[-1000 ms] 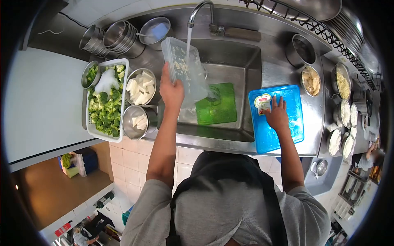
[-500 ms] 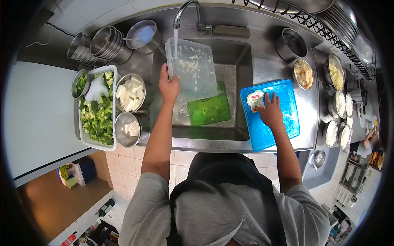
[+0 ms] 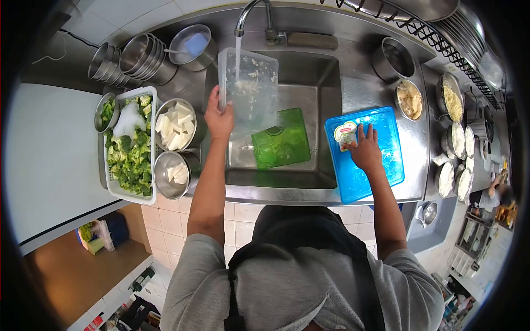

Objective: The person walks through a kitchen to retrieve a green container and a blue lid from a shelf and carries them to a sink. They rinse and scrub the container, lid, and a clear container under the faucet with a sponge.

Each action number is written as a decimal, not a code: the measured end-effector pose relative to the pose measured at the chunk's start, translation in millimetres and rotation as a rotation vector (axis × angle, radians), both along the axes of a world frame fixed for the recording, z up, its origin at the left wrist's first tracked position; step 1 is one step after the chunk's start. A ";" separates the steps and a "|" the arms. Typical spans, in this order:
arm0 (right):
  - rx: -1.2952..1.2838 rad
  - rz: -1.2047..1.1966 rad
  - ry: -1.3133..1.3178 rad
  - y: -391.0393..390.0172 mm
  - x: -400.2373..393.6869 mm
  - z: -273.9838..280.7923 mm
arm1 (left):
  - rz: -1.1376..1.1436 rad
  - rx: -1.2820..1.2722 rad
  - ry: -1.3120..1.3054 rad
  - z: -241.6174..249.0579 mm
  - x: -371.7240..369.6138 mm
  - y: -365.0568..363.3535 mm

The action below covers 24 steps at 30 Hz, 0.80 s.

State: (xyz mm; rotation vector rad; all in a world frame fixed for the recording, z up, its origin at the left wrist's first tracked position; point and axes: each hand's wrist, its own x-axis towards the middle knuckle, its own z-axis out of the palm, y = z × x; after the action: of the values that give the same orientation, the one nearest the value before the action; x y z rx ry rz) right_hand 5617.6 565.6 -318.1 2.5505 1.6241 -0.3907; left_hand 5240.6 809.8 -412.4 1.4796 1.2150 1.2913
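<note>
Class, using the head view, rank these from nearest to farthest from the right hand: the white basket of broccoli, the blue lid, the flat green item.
From the right hand:
1. Blue lid: directly under it, touching.
2. Flat green item: to its left, in the sink.
3. White basket of broccoli: far left, beyond the sink.

A single head-worn camera looks forward and steeply down from above the left hand (image 3: 220,118) and right hand (image 3: 366,151), near enough to show both whole. Its wide, curved, dark-rimmed view spans the sink (image 3: 327,132) between them and the grey shirt (image 3: 292,276) behind them.
</note>
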 end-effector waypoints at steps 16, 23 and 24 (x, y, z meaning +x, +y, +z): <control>-0.003 0.043 0.011 1.7 -2.9 5.5 | -0.007 0.033 -0.039 11.5 -5.9 -8.3; -0.013 0.025 0.002 2.5 -2.8 4.4 | 0.082 0.006 0.090 30.3 -13.5 -26.1; -0.015 0.027 0.003 3.2 -2.4 4.1 | 0.085 0.025 0.098 30.9 -15.6 -27.2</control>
State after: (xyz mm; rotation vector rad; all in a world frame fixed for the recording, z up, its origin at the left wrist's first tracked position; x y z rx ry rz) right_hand 5615.2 568.8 -314.0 2.5157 1.6478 -0.4039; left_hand 5225.0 782.5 -381.5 1.5399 1.3421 1.3070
